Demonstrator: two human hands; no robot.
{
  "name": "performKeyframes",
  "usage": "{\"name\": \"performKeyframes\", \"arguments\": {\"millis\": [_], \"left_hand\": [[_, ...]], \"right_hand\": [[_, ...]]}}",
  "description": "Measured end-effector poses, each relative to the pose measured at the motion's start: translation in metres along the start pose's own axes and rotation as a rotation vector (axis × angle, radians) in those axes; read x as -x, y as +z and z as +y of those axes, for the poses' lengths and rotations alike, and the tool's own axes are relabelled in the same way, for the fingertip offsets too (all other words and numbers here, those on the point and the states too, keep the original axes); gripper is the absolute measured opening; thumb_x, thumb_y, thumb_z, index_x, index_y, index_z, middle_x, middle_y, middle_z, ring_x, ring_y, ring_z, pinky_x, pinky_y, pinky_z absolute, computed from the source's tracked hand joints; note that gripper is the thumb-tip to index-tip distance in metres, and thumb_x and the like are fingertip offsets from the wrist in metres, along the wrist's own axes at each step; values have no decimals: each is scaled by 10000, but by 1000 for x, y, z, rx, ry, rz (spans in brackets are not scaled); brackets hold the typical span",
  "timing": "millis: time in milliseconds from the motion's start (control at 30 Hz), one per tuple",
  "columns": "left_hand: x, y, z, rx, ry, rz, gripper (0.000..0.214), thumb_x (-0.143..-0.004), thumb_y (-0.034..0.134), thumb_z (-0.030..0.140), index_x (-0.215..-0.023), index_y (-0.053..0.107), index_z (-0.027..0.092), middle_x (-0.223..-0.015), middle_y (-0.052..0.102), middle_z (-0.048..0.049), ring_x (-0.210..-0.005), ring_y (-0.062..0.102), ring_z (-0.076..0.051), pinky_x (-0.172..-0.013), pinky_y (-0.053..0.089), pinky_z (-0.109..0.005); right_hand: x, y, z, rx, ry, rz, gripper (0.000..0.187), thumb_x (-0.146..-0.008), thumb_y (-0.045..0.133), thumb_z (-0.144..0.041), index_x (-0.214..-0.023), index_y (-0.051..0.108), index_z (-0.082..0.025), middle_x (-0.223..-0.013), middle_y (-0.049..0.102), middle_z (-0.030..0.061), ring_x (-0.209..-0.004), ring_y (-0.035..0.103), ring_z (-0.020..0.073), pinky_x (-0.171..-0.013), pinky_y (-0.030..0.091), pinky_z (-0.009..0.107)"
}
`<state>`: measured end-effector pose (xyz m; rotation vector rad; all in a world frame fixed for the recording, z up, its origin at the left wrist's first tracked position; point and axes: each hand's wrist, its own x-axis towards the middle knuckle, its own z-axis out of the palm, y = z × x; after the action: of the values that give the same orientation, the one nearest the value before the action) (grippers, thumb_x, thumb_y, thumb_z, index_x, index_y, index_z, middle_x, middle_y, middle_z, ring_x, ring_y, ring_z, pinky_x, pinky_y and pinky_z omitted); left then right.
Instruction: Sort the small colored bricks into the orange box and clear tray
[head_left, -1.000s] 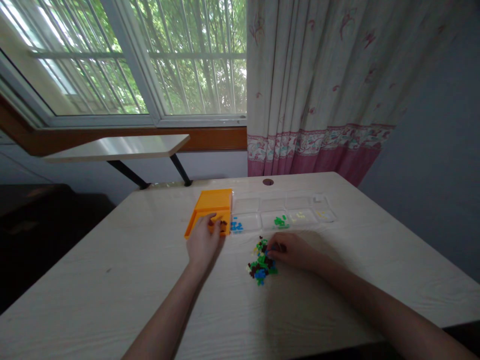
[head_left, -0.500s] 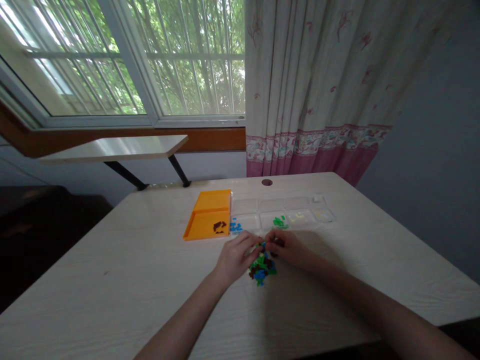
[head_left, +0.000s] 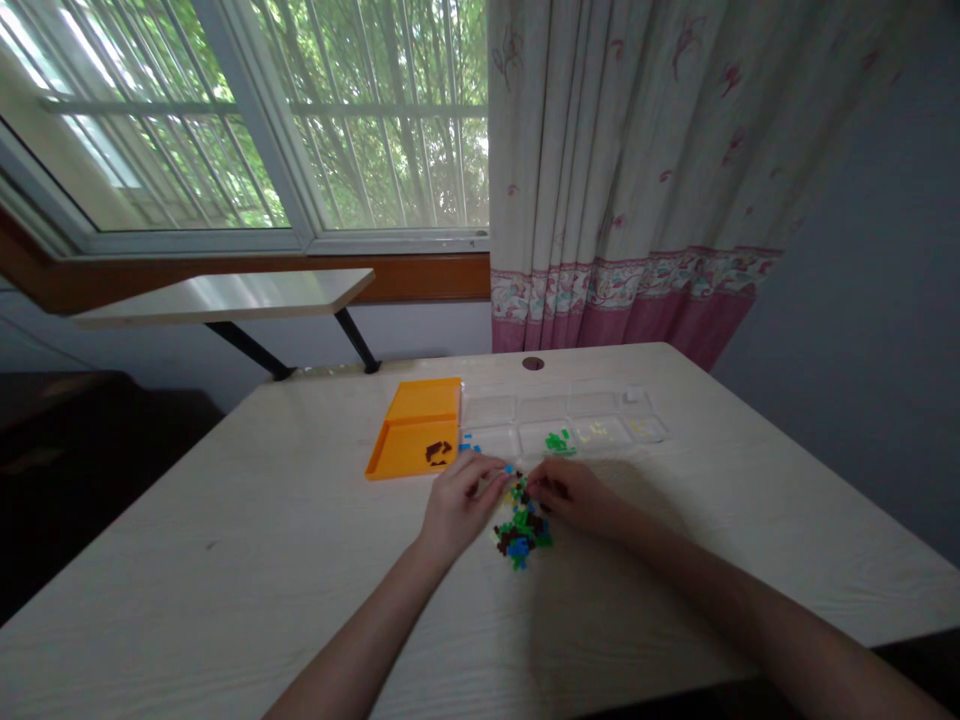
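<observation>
A small blue plastic piece [head_left: 509, 468] shows at the fingertips of my left hand [head_left: 459, 502], which is closed in a pinch. Just right of it, my right hand [head_left: 574, 495] has its fingers curled together at the far edge of a mixed pile [head_left: 523, 535]. Whatever those fingers hold, if anything, is too small or hidden to name. The pile is made of little green, brown, blue and yellow plastic pieces, some of them partly covered by the hands. Beyond the left hand lie loose blue pieces [head_left: 469, 442], partly hidden by it.
An orange tray [head_left: 414, 403] with brown pieces [head_left: 439, 453] lies at the left. Joined to its right is a clear compartment tray [head_left: 517, 408], holding green pieces [head_left: 559, 442] and yellow pieces [head_left: 596, 432]. A raised shelf [head_left: 240, 295] stands at the back left of the table [head_left: 262, 560].
My left hand has moved slightly left, away from my right hand, and a blue piece now shows at its fingertips. The right hand has barely shifted.
</observation>
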<state>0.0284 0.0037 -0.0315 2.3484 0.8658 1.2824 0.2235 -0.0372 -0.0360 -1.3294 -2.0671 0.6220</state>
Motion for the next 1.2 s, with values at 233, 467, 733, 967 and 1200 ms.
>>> {"name": "performKeyframes", "arguments": {"millis": [233,467,733,967,1200], "left_hand": [[-1,-2,-7,-62,-72,175,116,-771,583,259,-828,628,169,-724,582,-26,-613,519,-109,-553,427,-214],[-1,3,-8,-70,-34,164,102,-773,581,247,-828,623,172,-732,581,-25,-621,526,-105,-548,431,-202],[0,2,-8,-62,-14,198,127,-786,572,240,-882,626,177,-754,574,-26,-561,489,-85,-512,410,-192],[0,1,-7,-46,-38,243,131,-780,579,235,-887,628,176,-726,550,-7,-519,453,-69,-493,389,-186],[-2,1,-9,-102,-106,254,150,-787,568,272,-883,623,171,-722,548,-7,-551,458,-79,-517,388,-189]], "right_hand": [[3,3,-1,274,-183,-91,266,-870,434,-222,-1093,573,-265,-969,535,36,-779,533,115,-722,423,226],[2,7,-5,426,-171,-131,315,-857,438,-188,-1127,552,-302,-1001,502,39,-779,531,119,-713,429,236],[2,4,-4,377,-172,-133,230,-860,439,-174,-1000,603,-253,-988,511,31,-747,529,107,-698,425,221],[1,4,-5,337,-170,-107,183,-873,455,-275,-938,621,-233,-967,522,37,-763,541,117,-725,439,241],[-1,5,-3,281,-143,-96,178,-866,475,-286,-934,628,-225,-953,535,33,-775,544,116,-734,444,239]]}}
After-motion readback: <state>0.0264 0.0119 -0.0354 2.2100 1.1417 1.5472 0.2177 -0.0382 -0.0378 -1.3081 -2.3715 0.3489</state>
